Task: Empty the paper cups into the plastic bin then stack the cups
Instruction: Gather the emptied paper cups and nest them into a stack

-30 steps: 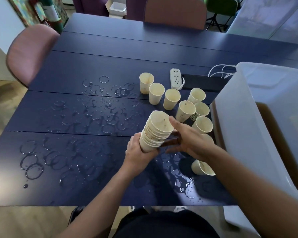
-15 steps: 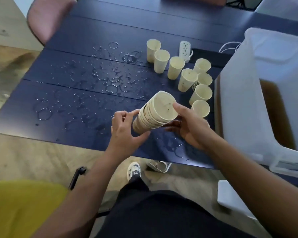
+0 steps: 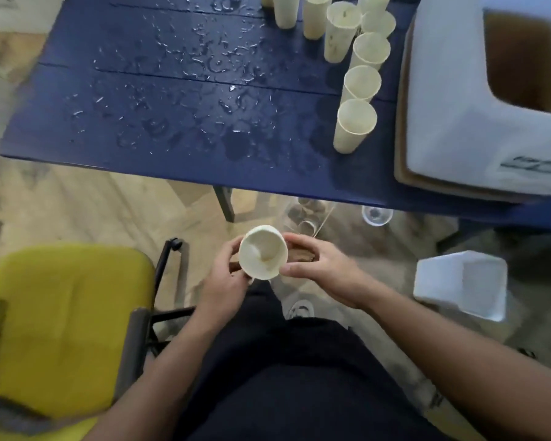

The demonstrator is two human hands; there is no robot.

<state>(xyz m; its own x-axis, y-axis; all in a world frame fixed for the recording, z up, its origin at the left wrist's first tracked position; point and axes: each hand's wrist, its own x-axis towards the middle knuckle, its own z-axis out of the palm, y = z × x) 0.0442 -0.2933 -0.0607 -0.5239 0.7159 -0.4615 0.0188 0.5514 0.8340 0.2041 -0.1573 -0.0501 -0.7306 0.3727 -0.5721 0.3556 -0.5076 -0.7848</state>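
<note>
Seven-ish paper cups [image 3: 356, 125] are left standing on the wet table [image 3: 178, 122] at 1 o'clock, beside the plastic bin [image 3: 452, 100]. The cup stack [image 3: 262, 252] is gripped by left hand [image 3: 223, 278] and right hand [image 3: 325, 272] at centre, below the table edge, so it's maybe half done.

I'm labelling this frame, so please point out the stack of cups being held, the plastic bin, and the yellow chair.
stack of cups [image 3: 263, 251]: head view, inside of the top cup.
plastic bin [image 3: 442, 100]: head view, pale near wall.
yellow chair [image 3: 54, 316]: head view, seat cushion.

Eight loose paper cups [image 3: 357, 125] stand on the counter [image 3: 172, 122] beside one plastic bin [image 3: 452, 100], plus one cup stack [image 3: 263, 252] held by two hands [image 3: 326, 270].
</note>
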